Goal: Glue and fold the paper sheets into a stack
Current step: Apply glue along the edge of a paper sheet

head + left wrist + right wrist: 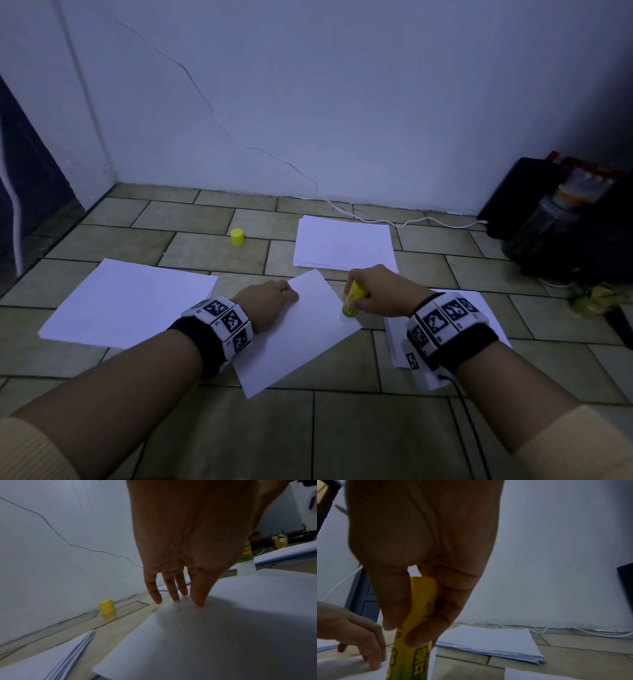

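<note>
centrally, single flat white paper sheet (294, 329) on tiled floor, left hand (265, 301) fingers straight pressing its far corner, right hand (376, 294) gripping yellow glue stick (352, 298) tip-down on its right edge

A white paper sheet (301, 329) lies flat and skewed on the floor, a yellow glue stick (352, 298) upright on its right edge.

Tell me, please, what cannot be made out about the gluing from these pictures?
- Tip of the yellow glue stick: cut off by the right wrist view's bottom edge.
- Glue already on the white paper sheet: too dim in the head view to tell.
- Printed label on the stick: blurred, partly covered by the right hand's fingers.
</note>
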Motion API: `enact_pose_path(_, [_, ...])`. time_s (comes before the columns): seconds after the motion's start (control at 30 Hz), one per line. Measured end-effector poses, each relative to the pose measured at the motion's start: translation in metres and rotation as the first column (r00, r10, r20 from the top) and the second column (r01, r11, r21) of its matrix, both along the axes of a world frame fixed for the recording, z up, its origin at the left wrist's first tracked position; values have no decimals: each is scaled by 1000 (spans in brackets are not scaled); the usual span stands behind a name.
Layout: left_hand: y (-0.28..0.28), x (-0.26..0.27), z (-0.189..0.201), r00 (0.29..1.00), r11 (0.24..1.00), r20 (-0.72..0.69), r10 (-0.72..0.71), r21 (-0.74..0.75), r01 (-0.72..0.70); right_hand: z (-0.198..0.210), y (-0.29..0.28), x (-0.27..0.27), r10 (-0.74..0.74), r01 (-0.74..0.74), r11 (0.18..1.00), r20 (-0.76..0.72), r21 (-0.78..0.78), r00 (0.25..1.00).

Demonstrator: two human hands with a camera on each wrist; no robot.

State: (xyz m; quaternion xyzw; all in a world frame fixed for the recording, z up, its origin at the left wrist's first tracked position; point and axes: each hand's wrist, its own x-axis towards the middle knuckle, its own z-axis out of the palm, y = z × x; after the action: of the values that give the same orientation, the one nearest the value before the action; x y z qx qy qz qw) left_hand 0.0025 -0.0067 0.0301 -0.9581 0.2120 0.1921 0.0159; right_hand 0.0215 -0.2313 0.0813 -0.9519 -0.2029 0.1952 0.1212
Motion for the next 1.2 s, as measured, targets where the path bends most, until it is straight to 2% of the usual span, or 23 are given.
enact_pose_path(0.13, [-3, -2, 3, 998, 995, 41, -37, 96, 33, 4, -3, 1, -4, 3, 1000, -67, -19, 998])
enact_pose_path(0.23, [-2, -1, 5, 999, 985, 15, -48, 168, 45, 11, -5, 9, -55, 57, 998, -108, 12, 993])
enact_pose_path(0.3, [1, -1, 5, 999, 983, 25, -28, 181, 23, 14, -6, 16, -109, 119, 985, -85, 122, 990])
enact_pose_path(0.4, [8, -3, 3, 997, 986, 65, -38, 162, 27, 15, -3, 25, -223, 243, 916, -98, 318, 970])
enact_pose_path(0.47, [12, -4, 1, 999, 993, 31, -17, 114, 14, 12, 3, 30, -272, 287, 880, -94, 379, 958])
enact_pose_path(0.6, [14, -2, 0, 999, 991, 50, 5, 130, -11, 6, 19, 39, -302, 285, 891, -7, 354, 953])
enact_pose_path(0.73, [18, -3, -1, 998, 984, 62, 20, 174, -30, 0, 37, 45, -293, 276, 887, -10, 371, 956])
enact_pose_path(0.83, [22, -3, -3, 998, 992, 55, 28, 117, -34, -3, 52, 48, -282, 254, 895, 22, 367, 959])
enact_pose_path(0.97, [25, -2, -6, 998, 998, -31, 57, 43, -55, -4, 78, 46, -179, 156, 936, 44, 316, 983])
enact_pose_path(1.1, [27, 0, -8, 998, 998, -14, 66, 24, -66, -10, 97, 45, -111, 102, 949, 13, 299, 994])
enact_pose_path(1.2, [29, 2, -8, 997, 997, -16, 76, -1, -76, -11, 100, 45, -70, 63, 977, 26, 202, 997])
